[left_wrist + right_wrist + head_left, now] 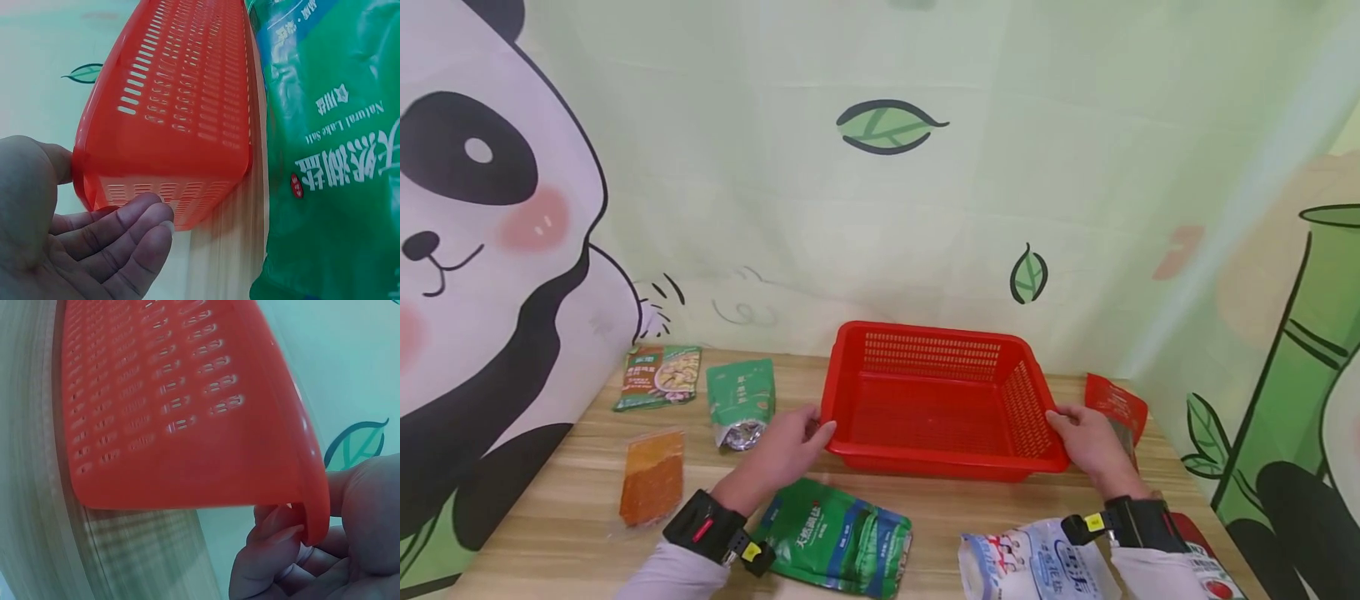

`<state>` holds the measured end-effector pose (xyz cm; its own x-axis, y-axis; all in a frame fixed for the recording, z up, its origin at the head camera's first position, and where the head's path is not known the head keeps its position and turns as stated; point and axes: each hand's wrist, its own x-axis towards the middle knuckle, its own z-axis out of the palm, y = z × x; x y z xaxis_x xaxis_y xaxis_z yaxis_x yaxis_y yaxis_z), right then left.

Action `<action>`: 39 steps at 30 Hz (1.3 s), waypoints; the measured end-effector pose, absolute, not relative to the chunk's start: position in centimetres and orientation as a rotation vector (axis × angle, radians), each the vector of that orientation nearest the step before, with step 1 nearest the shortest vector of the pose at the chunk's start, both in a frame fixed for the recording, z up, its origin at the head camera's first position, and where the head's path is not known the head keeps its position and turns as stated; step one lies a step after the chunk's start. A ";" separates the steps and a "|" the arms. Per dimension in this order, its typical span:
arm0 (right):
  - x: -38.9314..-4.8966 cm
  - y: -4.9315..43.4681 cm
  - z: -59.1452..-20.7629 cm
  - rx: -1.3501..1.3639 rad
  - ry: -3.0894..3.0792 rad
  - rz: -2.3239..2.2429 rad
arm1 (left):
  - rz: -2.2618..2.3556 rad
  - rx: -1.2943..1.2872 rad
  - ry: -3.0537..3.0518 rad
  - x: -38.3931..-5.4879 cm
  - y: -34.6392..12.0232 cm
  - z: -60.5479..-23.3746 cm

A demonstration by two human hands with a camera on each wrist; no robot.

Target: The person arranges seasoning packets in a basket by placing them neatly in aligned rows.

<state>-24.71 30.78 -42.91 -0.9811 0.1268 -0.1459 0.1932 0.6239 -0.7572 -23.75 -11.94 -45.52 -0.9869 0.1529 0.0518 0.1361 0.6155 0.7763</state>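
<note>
A red plastic basket point(943, 465) with slotted walls sits on the wooden table near the back, its inside bare. My left hand point(790, 446) holds its left end, thumb at the rim and fingers along the outer wall, as the left wrist view shows. At the opposite end my right hand point(1090, 442) pinches the rim; in the right wrist view its fingers point(265, 556) curl beneath the lip. A green bag of lake salt point(835, 537) lies just in front of the basket, close to my left wrist. Under my right wrist is a white and blue bag point(1037, 562).
Left of the basket stand a green pouch point(741, 400) with a silvery base, a food packet point(662, 377) and a clear packet with orange-brown contents point(652, 479). A red packet point(1116, 404) lies behind my right hand, a tomato-printed packet point(1206, 554) at front right. A printed cloth backdrop point(737, 208) rises behind.
</note>
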 end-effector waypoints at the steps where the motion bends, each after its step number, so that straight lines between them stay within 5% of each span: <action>1: -24.7 30.7 -42.9 0.268 2.758 -1.303 | 1.339 0.250 2.812 -23.7 -12.1 -45.6; 39: -25.3 26.2 -43.5 0.201 2.628 -1.554 | 1.323 0.154 2.848 -23.3 -16.3 -45.6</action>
